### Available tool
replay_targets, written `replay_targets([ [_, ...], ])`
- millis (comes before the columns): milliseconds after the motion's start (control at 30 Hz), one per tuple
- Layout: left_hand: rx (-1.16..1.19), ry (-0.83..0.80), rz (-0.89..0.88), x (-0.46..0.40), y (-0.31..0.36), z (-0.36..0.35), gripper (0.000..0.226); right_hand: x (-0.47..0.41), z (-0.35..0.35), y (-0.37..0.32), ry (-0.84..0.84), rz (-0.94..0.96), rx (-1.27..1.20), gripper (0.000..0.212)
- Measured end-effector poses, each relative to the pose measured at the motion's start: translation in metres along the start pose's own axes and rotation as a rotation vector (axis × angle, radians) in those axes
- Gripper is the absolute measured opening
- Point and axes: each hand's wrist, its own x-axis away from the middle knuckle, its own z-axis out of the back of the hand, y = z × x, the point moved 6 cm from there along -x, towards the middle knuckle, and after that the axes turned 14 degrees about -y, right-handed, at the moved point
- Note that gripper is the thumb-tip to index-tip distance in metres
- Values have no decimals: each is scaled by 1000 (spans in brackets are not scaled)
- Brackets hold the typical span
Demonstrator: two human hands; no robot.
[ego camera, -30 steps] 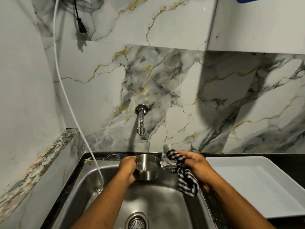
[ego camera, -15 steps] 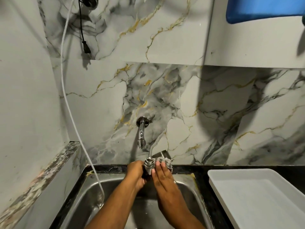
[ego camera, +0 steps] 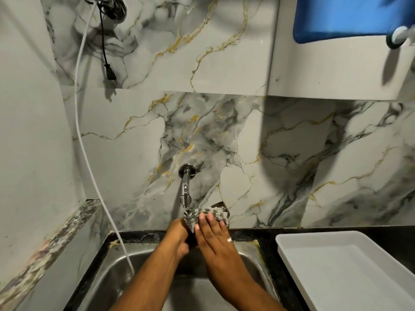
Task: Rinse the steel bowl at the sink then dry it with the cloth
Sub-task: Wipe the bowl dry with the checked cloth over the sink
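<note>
Over the back of the steel sink [ego camera: 105,274], just under the tap [ego camera: 185,194], both my hands meet. The grey striped cloth [ego camera: 195,215] is bunched over the steel bowl, which is almost wholly hidden; only a thin sliver of its rim [ego camera: 220,206] peeks out above the cloth. My left hand [ego camera: 179,234] grips the bowl from the left side. My right hand [ego camera: 213,234], wearing a ring, lies with fingers flat on the cloth, pressing it against the bowl. No water is seen running from the tap.
A white tray [ego camera: 350,270] sits on the black counter to the right. A white hose [ego camera: 89,176] hangs down the left wall into the sink. A black plug [ego camera: 110,74] dangles above. A blue container [ego camera: 336,19] hangs top right. A marble ledge [ego camera: 56,243] runs along the left.
A second ago the cloth hung from my right hand beside the open bowl; it is now pressed over the bowl, which has been lifted toward the tap. The view has tilted upward.
</note>
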Motion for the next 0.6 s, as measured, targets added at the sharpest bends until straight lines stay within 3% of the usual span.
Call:
replay_targets([
  [133, 33, -53, -21, -1, 6, -5, 6, -4, 8, 9, -33, -14, 55, 73],
  [233, -7, -58, -29, -3, 12, -4, 13, -8, 21, 19, -23, -7, -104, 78],
  [300, -65, -61, -30, -3, 18, 2, 26, -12, 32, 38, 41, -131, -373, 78],
  [400, -95, -111, 22, 3, 17, 12, 35, -15, 36, 72, 59, -449, -1156, 68],
  [467, -102, -171, 44, 10, 18, 13, 33, -13, 30, 82, 25, -523, -1545, 61],
  [600, -186, -257, 54, 19, 18, 7, 32, -9, 19, 76, -37, -576, -1843, 44],
])
